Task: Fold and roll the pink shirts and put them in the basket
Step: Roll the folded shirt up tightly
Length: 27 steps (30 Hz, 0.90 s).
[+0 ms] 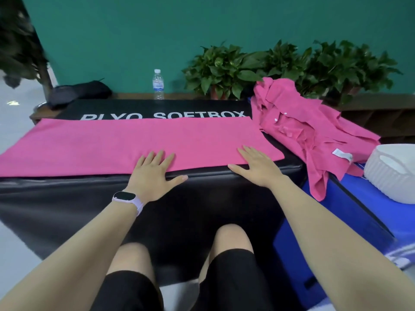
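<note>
Now both hands lie flat and released, left hand (152, 170) and right hand (256, 166), pressing the near edge of a folded pink shirt (134, 142) on the black bench (67, 187). Rolling unevenly could skew it; the basket (390, 176) waits right.

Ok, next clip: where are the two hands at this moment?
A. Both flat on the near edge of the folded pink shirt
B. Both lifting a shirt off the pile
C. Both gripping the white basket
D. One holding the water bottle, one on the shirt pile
A: the left hand and right hand lie with fingers straight on the near edge of the folded shirt, well away from the basket and the pile.
</note>
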Motion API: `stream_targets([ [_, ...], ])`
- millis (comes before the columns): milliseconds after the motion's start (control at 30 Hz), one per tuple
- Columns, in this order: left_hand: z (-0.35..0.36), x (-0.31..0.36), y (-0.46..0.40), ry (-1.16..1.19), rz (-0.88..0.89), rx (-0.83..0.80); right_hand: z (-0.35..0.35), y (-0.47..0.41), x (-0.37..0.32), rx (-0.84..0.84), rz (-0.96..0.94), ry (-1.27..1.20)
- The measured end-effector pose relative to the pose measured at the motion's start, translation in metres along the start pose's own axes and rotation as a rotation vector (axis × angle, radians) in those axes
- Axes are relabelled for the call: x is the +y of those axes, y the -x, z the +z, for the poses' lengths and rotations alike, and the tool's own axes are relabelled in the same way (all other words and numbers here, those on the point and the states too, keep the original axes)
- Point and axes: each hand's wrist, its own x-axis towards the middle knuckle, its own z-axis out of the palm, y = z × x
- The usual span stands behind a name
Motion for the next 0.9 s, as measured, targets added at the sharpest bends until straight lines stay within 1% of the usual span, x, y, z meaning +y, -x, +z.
stream_targets([
  [133, 0.002, 0.0, -0.001, 0.007, -0.014, 0.005, -0.002, 0.013, 0.026, 0.023, 0.046, -0.037],
  [233, -0.001, 0.007, -0.002, -0.038, -0.034, -0.003, 0.003, 0.015, 0.03, 0.047, 0.042, -0.039],
  [300, -0.004, 0.02, -0.006, -0.009, -0.02, 0.01, 0.006, 0.012, 0.031, 0.057, 0.04, -0.047],
  [400, -0.01, 0.048, -0.021, 0.146, 0.131, 0.021, 0.006, 0.008, 0.035, 0.032, 0.048, -0.102],
  [433, -0.014, 0.057, -0.025, 0.137, 0.189, 0.051, 0.004, 0.007, 0.039, 0.017, 0.05, -0.124],
  [500, -0.021, 0.074, -0.032, 0.017, 0.312, 0.194, -0.002, 0.006, 0.046, -0.003, 0.039, -0.149],
  [533, -0.025, 0.081, -0.034, -0.083, 0.371, 0.227, -0.005, 0.007, 0.049, 0.0, 0.027, -0.14],
  [600, -0.029, 0.089, -0.033, -0.263, 0.449, 0.16, -0.007, 0.011, 0.053, 0.047, -0.008, -0.05],
  [667, -0.03, 0.092, -0.033, -0.299, 0.424, 0.081, -0.004, 0.021, 0.052, 0.118, -0.056, 0.064],
  [733, -0.029, 0.093, -0.031, -0.283, 0.358, 0.061, 0.004, 0.031, 0.048, 0.163, -0.102, 0.109],
  [900, -0.027, 0.106, -0.03, -0.307, 0.294, 0.036, 0.01, 0.04, 0.053, 0.186, -0.109, 0.078],
])
